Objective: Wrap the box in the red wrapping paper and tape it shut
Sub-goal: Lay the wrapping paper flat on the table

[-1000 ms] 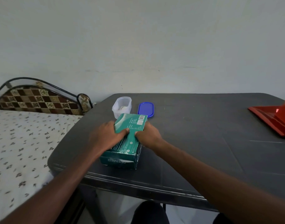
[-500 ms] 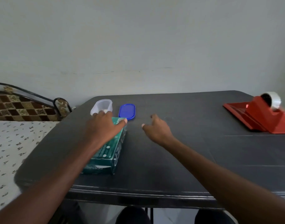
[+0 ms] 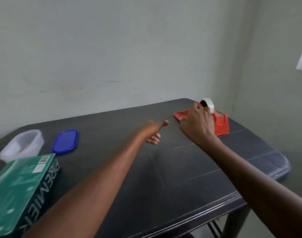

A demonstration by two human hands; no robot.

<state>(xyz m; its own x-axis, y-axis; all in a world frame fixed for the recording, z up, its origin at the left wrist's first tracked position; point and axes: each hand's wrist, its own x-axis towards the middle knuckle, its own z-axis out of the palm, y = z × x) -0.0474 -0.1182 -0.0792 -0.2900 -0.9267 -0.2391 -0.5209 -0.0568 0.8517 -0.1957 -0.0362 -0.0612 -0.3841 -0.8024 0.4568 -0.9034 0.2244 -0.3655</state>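
Right hand (image 3: 197,125) is at the red plastic tape dispenser (image 3: 220,123), fingers curled over its near side by the one roll of clear tape (image 3: 209,103); blurred, can't tell whether it actually grips. Left hand (image 3: 154,133) sits mid-table, loosely curled, thumb out, holding nothing, well apart from the dispenser.

Surface: one dark grey plastic table (image 3: 164,169) with rounded corners, pushed into a corner of plain pale walls (image 3: 112,48). White edge of something at far upper right, can't identify.

Count: 1 green cardboard box (image 3: 18,189), 1 dispenser, 1 clear oval plastic container (image 3: 21,145), 1 blue oval lid (image 3: 65,141), 2 hands.

Box lies flat at the table's near-left, partly cut off by the frame, untouched. Long axis runs from near-left to far-right, far end pointing at the lid and container just beyond it. White lettering on its right side.
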